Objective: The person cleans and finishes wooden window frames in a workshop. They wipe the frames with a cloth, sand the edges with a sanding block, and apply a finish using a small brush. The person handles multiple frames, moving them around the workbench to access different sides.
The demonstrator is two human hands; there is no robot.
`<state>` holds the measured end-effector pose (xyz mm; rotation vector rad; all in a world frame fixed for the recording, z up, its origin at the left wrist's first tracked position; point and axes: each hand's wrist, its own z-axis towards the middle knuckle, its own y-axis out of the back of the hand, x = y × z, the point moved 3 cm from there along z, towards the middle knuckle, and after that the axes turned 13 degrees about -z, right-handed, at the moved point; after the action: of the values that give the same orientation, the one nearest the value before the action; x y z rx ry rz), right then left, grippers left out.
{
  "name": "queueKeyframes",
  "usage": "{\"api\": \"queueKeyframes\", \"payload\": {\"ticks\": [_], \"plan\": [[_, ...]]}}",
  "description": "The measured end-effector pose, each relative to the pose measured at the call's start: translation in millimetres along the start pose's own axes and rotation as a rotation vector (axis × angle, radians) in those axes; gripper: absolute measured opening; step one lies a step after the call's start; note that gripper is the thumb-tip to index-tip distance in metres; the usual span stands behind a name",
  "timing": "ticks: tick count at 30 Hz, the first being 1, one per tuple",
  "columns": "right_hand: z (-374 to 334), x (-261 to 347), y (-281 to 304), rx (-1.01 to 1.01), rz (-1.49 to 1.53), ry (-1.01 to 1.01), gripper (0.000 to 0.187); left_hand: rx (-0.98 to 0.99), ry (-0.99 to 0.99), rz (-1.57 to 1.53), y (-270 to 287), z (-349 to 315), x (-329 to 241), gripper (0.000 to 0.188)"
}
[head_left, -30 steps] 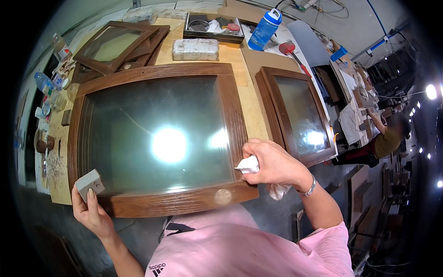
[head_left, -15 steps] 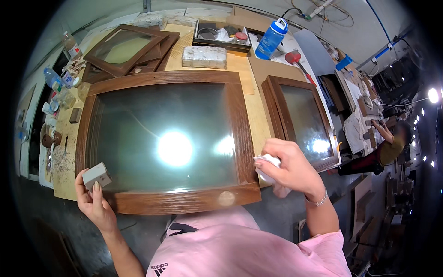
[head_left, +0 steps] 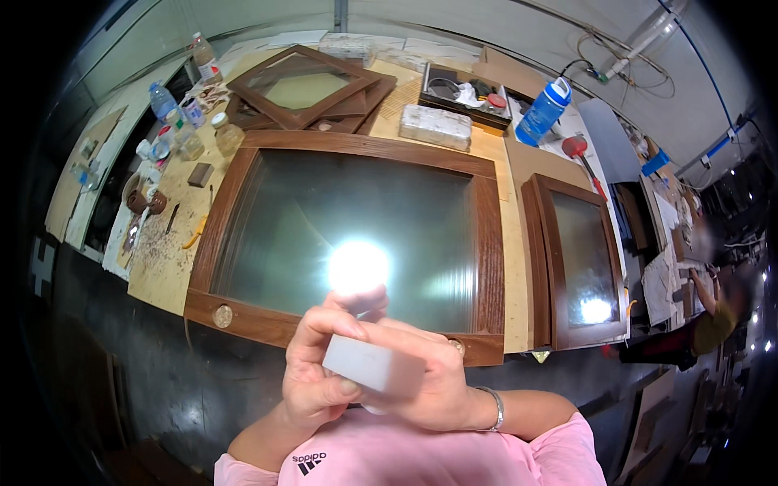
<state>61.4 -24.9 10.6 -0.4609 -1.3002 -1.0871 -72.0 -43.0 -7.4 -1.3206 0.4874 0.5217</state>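
Observation:
A small pale grey rectangular block [head_left: 366, 364] is held in front of my body, its right end blurred. My left hand [head_left: 304, 385] pinches it between thumb and bent fingers. Close against its far and right side is my right hand [head_left: 442, 381], fingers curled in toward the left hand. Whatever the right hand's fingers enclose is hidden behind the block. Just beyond both hands lies a brown wooden frame [head_left: 220, 235] with a glass pane [head_left: 324, 194], which reflects a bright lamp. Round pale discs [head_left: 222, 316] sit on its near rail.
Narrower glazed frames [head_left: 559, 243] lie at right, with more stacked frames [head_left: 369, 101] at the back. A wrapped brick-like block [head_left: 435, 126], black tray [head_left: 462, 95], blue bottle [head_left: 545, 112] and red mallet [head_left: 585, 162] stand behind. Bottles [head_left: 186, 142] line the left. A co-worker [head_left: 705, 316] is far right.
Both hands have come together in front of my body, the left bringing the grey block. The white cloth seen in my right hand is now hidden. My view has shifted left.

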Motion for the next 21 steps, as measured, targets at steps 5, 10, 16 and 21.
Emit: {"api": "queueKeyframes", "payload": {"ticks": [5, 10, 16, 21], "plan": [[1.5, -1.0, 3.1, -0.016, 0.038, 0.031, 0.049, -0.067, 0.094, -0.097, -1.9, -15.7, 3.7, 0.077], [-5.0, -2.8, -3.8, -0.365, 0.39, -0.054, 0.041, 0.162, 0.061, 0.755, 4.8, -29.0, 2.8, 0.092], [-8.7, -41.1, 0.9, -0.498, 0.292, -0.132, 0.045, 0.15, -0.559, 1.452, 18.9, -47.2, -28.1, 0.04], [-17.5, -60.7, -4.8, -0.393, 0.224, -0.238, 0.042, -0.081, -0.584, 1.843, 78.3, -49.9, -68.7, 0.028]]}}
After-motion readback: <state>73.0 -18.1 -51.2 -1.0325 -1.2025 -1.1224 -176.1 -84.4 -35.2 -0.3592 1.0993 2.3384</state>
